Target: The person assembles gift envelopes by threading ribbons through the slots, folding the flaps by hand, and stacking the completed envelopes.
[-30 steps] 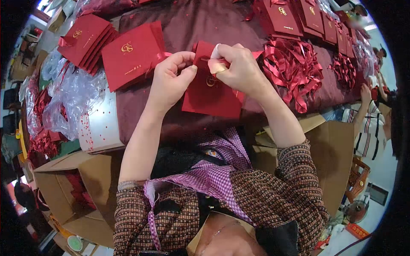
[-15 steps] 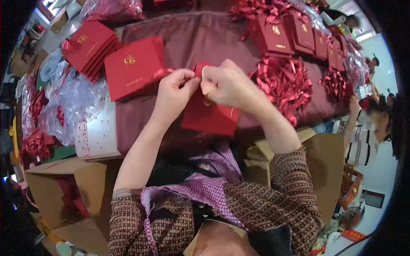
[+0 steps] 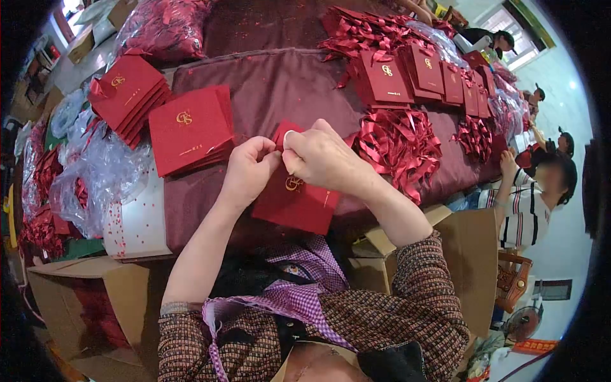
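A red gift bag (image 3: 299,207) with a gold emblem lies at a slant on the maroon cloth in front of me. My left hand (image 3: 248,170) pinches at the left side of its upper part, thumb against curled fingers. Close against it, my right hand (image 3: 324,156) is closed over the bag's upper part, a white band around one finger. The fingertips nearly meet, and whatever thin piece lies between them is hidden. Left of my hands is a stack of red bags (image 3: 191,134). A heap of red ribbons (image 3: 398,149) lies to the right.
More red bags (image 3: 127,95) are stacked at far left, beside clear plastic wrap (image 3: 95,175). Standing bags (image 3: 388,76) line the right back. Open cardboard boxes (image 3: 76,299) flank me below the table. A person in a striped shirt (image 3: 525,213) is at the right.
The view has shifted, so the table and bags sit lower and more of the far side shows. Both hands stay together at the bag's upper part. The ribbon by my left hand no longer shows.
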`<action>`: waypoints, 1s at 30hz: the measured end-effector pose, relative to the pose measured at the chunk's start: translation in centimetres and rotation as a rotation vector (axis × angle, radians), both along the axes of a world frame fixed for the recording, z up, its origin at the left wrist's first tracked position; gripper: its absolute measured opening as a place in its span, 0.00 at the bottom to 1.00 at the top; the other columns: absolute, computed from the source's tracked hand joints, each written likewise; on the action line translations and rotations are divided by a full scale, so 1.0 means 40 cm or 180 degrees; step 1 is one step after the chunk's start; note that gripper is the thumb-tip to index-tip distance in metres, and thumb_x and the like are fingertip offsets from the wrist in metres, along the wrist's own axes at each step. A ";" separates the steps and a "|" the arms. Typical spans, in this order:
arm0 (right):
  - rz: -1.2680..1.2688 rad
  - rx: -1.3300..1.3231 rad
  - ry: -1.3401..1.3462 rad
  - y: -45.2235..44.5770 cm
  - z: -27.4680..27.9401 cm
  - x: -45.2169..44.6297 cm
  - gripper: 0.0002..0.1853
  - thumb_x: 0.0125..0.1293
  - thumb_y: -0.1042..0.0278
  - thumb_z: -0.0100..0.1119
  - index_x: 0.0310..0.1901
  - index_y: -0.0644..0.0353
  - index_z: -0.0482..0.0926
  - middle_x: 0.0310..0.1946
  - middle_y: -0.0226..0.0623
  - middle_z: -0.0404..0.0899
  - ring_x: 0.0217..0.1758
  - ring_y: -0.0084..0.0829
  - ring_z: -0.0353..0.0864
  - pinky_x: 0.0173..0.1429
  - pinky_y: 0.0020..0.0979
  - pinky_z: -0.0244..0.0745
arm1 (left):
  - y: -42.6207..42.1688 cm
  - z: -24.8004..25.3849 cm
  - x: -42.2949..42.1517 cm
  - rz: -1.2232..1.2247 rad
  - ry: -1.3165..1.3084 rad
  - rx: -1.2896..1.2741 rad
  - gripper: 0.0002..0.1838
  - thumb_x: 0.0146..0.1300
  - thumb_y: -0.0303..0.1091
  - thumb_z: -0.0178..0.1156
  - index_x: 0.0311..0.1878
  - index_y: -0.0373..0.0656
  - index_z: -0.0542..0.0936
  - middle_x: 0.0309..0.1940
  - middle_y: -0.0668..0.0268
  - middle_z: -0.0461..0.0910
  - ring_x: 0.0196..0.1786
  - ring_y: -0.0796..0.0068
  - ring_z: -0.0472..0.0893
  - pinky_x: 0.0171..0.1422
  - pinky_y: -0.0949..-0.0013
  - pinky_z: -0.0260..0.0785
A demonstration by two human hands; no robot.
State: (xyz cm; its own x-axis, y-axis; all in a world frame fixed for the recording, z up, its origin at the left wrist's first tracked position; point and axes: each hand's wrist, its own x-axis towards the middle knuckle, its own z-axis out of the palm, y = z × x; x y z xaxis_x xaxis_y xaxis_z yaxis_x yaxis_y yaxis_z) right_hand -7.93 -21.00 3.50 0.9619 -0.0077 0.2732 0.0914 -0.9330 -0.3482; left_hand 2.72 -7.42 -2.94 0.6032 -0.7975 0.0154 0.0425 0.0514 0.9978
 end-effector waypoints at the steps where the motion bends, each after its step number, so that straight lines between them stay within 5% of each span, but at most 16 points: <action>1: -0.0026 -0.0026 -0.0071 0.008 -0.002 0.001 0.07 0.58 0.70 0.55 0.26 0.59 0.70 0.18 0.40 0.75 0.25 0.42 0.76 0.42 0.38 0.64 | 0.000 -0.007 -0.001 -0.0002 0.0001 0.0001 0.02 0.61 0.24 0.59 0.35 0.36 0.78 0.26 0.75 0.77 0.29 0.89 0.72 0.32 0.79 0.64; 10: -0.0183 -0.1235 -0.0495 0.030 -0.044 -0.003 0.10 0.58 0.65 0.57 0.24 0.56 0.69 0.15 0.35 0.73 0.20 0.37 0.75 0.39 0.36 0.63 | -0.003 -0.004 -0.011 0.0283 -0.0428 0.0049 0.03 0.63 0.24 0.59 0.37 0.34 0.78 0.24 0.70 0.79 0.29 0.88 0.74 0.32 0.78 0.66; 17: -0.0052 -0.1125 -0.0151 0.009 -0.042 -0.010 0.09 0.61 0.63 0.55 0.26 0.56 0.72 0.15 0.35 0.74 0.21 0.39 0.77 0.36 0.39 0.63 | -0.009 -0.011 -0.009 0.0197 -0.0419 0.0007 0.02 0.63 0.22 0.57 0.36 0.34 0.78 0.24 0.74 0.78 0.29 0.91 0.72 0.31 0.80 0.64; 24: 0.0067 -0.0216 -0.0559 -0.002 -0.065 0.000 0.10 0.57 0.70 0.56 0.22 0.59 0.68 0.13 0.38 0.72 0.20 0.43 0.75 0.33 0.42 0.64 | -0.002 0.007 -0.023 0.0492 -0.1284 -0.0019 0.05 0.59 0.22 0.58 0.38 0.34 0.79 0.26 0.55 0.80 0.31 0.78 0.81 0.36 0.71 0.71; 30: -0.0011 -0.0296 -0.0731 0.001 -0.091 -0.004 0.10 0.60 0.67 0.56 0.24 0.58 0.71 0.16 0.39 0.75 0.23 0.42 0.77 0.36 0.42 0.65 | -0.008 -0.031 -0.015 0.0477 -0.1038 -0.0230 0.07 0.61 0.24 0.59 0.41 0.33 0.80 0.29 0.57 0.83 0.33 0.81 0.81 0.37 0.73 0.72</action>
State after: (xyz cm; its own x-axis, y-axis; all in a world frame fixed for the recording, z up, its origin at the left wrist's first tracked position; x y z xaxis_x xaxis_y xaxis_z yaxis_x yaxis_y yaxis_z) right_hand -8.08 -20.95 -0.15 0.8745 0.0246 0.4843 0.1551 -0.9604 -0.2314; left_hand 2.12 -7.73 -4.16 0.6674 -0.6903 0.2794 -0.2907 0.1040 0.9512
